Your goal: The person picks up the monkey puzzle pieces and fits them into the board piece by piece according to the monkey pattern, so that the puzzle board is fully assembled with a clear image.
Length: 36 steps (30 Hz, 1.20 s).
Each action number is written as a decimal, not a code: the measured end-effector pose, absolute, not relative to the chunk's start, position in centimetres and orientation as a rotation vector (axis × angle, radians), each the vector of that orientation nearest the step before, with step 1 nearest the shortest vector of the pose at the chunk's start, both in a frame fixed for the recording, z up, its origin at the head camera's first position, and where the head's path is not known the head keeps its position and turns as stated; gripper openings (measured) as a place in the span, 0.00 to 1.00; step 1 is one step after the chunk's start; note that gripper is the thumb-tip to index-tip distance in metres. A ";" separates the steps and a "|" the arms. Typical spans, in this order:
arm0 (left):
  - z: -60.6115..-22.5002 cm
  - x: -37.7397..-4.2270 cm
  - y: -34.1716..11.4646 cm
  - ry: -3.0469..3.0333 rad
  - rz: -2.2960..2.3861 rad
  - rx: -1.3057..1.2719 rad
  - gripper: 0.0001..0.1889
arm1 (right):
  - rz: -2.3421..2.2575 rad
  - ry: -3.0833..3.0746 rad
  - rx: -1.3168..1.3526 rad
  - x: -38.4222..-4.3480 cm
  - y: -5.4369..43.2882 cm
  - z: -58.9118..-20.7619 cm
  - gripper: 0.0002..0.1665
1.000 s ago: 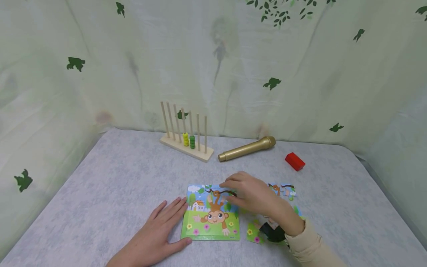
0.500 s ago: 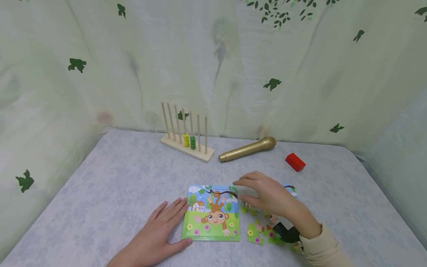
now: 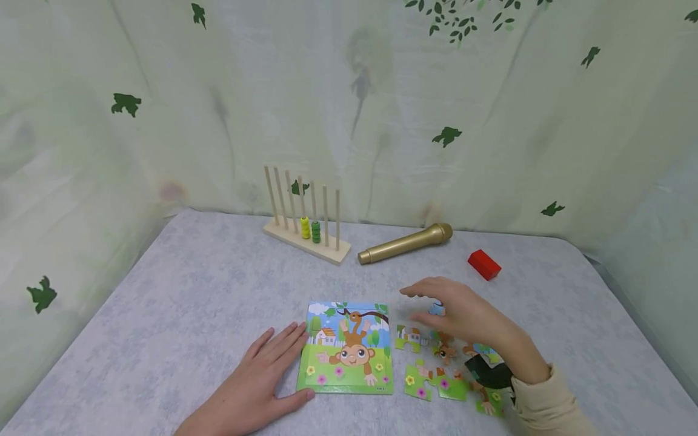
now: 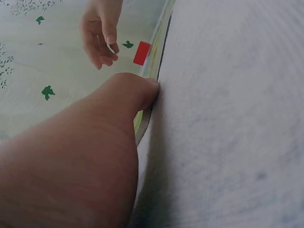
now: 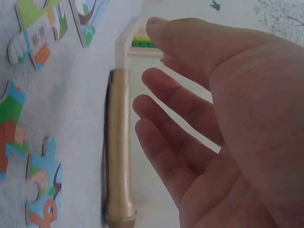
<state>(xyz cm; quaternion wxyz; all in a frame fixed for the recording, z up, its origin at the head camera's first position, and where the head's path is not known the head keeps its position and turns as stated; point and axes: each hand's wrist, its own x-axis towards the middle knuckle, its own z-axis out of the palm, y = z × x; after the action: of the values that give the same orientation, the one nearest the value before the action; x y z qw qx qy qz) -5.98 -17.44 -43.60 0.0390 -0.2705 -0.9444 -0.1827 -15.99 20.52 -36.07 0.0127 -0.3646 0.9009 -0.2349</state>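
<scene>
My left hand (image 3: 262,381) lies flat on the table, its fingertips and thumb at the left edge of a square picture puzzle (image 3: 339,378) with a hanging monkey on it. To the right of this board lie several loose jigsaw pieces: a house piece (image 3: 409,340), a flower piece (image 3: 417,383) and a piece with a monkey's hand (image 3: 491,401) among them. Above the pieces hovers my right hand (image 3: 469,312), fingers apart and loosely bent, holding nothing. It covers some of the pieces in the head view. The right wrist view shows its bare fingers (image 5: 164,88) clearly.
Toward the back stands a wooden peg rack (image 3: 305,243) with yellow and green beads on two pegs. A gold microphone (image 3: 405,243) lies beside it, and a red block (image 3: 483,264) is farther right. A curtain (image 3: 305,91) with printed leaves hangs behind the table.
My right hand has moved right, from over the board's top right corner to above the loose pieces, uncovering more of them. The left hand and the board have stayed put.
</scene>
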 end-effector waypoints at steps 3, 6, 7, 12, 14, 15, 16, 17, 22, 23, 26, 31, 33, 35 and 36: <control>-43.5 -6.0 -17.4 -2.894 -0.556 -0.832 0.48 | -0.787 2.788 -1.148 -16.4 21.3 -36.2 0.25; -43.5 -6.0 -17.4 -2.900 -0.563 -0.826 0.48 | -0.820 2.773 -1.116 -16.8 22.1 -36.5 0.26; -43.5 -6.0 -17.4 -2.903 -0.565 -0.823 0.48 | -0.825 2.769 -1.103 -16.9 22.4 -36.5 0.27; -43.4 -6.0 -17.4 -2.914 -0.575 -0.813 0.48 | -0.865 2.736 -1.065 -17.6 23.7 -36.9 0.29; -43.4 -6.0 -17.4 -2.914 -0.577 -0.813 0.48 | -0.884 2.722 -1.051 -17.8 24.3 -37.1 0.29; -43.4 -6.0 -17.4 -2.914 -0.577 -0.814 0.48 | -0.887 2.717 -1.034 -17.9 24.6 -37.2 0.30; -43.4 -5.9 -17.4 -2.914 -0.577 -0.814 0.48 | -0.892 2.713 -1.021 -18.1 24.8 -37.3 0.30; -43.5 -5.9 -17.4 -2.914 -0.575 -0.814 0.48 | -0.901 2.708 -1.008 -18.2 25.1 -37.4 0.30; -43.5 -5.9 -17.4 -2.911 -0.558 -0.817 0.48 | -0.898 2.690 -0.925 -18.6 26.2 -38.0 0.31; -43.5 -5.9 -17.4 -2.909 -0.554 -0.819 0.48 | -0.890 2.688 -0.910 -18.6 26.3 -38.1 0.32; -43.5 -5.9 -17.4 -2.901 -0.550 -0.824 0.48 | -0.859 2.692 -0.871 -18.7 26.8 -38.3 0.33; -43.4 -5.9 -17.4 -2.884 -0.543 -0.830 0.47 | -0.811 2.712 -0.814 -18.9 27.5 -38.8 0.33; -43.4 -5.9 -17.4 -2.880 -0.538 -0.830 0.47 | -0.797 2.713 -0.798 -19.0 27.7 -39.0 0.33; -43.4 -5.9 -17.4 -2.882 -0.536 -0.829 0.47 | -0.784 2.712 -0.790 -19.1 28.0 -39.1 0.33; -43.4 -5.9 -17.4 -2.884 -0.536 -0.829 0.47 | -0.776 2.713 -0.790 -19.1 28.1 -39.2 0.33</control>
<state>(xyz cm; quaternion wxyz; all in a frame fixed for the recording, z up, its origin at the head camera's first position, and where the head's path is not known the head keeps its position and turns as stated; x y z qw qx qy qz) -5.90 -17.38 -43.41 0.0467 -0.2716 -0.9451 -0.1755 -19.12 28.11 -39.23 0.1054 -0.2681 0.9206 -0.2635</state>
